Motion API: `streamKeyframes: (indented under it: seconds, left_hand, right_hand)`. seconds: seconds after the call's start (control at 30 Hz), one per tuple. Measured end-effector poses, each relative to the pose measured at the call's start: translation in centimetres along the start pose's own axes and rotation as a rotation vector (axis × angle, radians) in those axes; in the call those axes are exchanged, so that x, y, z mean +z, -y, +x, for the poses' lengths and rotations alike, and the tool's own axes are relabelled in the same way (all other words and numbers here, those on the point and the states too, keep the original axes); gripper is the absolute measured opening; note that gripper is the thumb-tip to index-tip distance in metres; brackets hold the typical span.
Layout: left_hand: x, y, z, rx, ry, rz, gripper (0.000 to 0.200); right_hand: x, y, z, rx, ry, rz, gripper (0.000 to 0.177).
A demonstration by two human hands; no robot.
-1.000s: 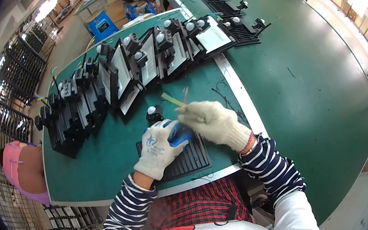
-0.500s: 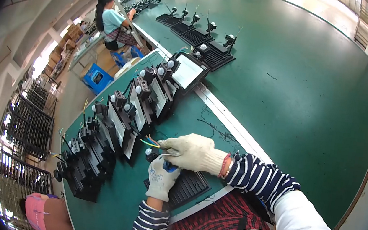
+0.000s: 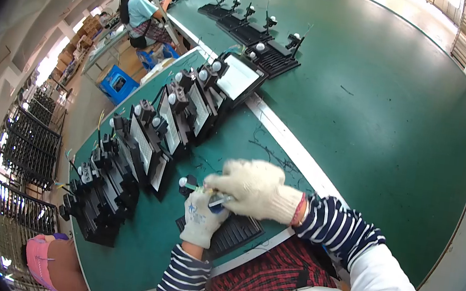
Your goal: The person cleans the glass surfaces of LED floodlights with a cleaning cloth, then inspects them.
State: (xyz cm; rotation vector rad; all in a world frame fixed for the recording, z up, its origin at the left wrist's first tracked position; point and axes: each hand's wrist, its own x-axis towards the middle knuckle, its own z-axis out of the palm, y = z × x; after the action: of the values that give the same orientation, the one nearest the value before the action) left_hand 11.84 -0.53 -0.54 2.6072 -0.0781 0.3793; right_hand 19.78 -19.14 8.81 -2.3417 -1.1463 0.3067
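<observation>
My left hand (image 3: 204, 219), in a white knit glove, is closed at the upper end of a black finned floodlight (image 3: 239, 235). Thin green and yellowish wires (image 3: 192, 187) stick out at its fingertips. A white sensor dome (image 3: 183, 181) on a black mount shows just left of that glove. My right hand (image 3: 259, 190), in a cream glove, is curled over the left fingers, its fingertips smeared by motion. Between the gloves shows a small grey and blue piece (image 3: 219, 202); I cannot tell what it is.
Several floodlights with white domes (image 3: 172, 98) stand tilted in a row on the left of the green table (image 3: 385, 141). More lie flat (image 3: 272, 60) at the back. A white strip (image 3: 292, 138) crosses the table; wire scraps (image 3: 273, 153) lie beside it. A person (image 3: 141, 12) sits far left.
The right hand's fingers have lifted slightly away from the coloured wire ends, which now show at the left fingertips. The view has shifted a little, and the left hand stays at the floodlight.
</observation>
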Motion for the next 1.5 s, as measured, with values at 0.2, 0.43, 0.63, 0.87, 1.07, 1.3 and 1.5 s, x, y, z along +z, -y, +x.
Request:
streamKeyframes:
  seconds: [0.2, 0.43, 0.63, 0.87, 1.07, 1.3, 1.5]
  left_hand:
    - [-1.2, 0.0, 0.8, -0.151, 0.059, -0.210, 0.024]
    - [-0.4, 1.8, 1.6, -0.229, 0.109, -0.230, 0.024]
    - [-1.0, -0.4, 0.6, 0.056, 0.043, -0.054, 0.028]
    - [-0.1, -0.7, 0.1, -0.073, -0.121, -0.482, 0.048]
    - [0.6, -1.2, -0.1, 0.051, -0.160, -0.338, 0.044]
    - [1.2, -1.8, -1.2, 0.185, -0.203, -0.202, 0.040]
    - [0.7, -1.7, -1.4, -0.027, -0.149, -0.730, 0.045]
  right_hand:
    - [1.1, -1.2, 4.6, 0.232, -0.091, 0.335, 0.040]
    - [1.9, -1.7, 1.1, -0.271, -0.126, 0.013, 0.036]
    - [1.6, -1.5, 1.8, 0.039, -0.160, 0.333, 0.031]
    - [1.3, 0.1, 2.8, 0.017, -0.251, 0.433, 0.025]
    - [2.4, 0.6, 1.2, 0.030, -0.412, 0.545, 0.031]
    - [4.5, 0.8, -0.3, 0.074, -0.503, 0.758, 0.027]
    - [1.3, -0.5, -1.8, 0.137, -0.492, 1.295, 0.035]
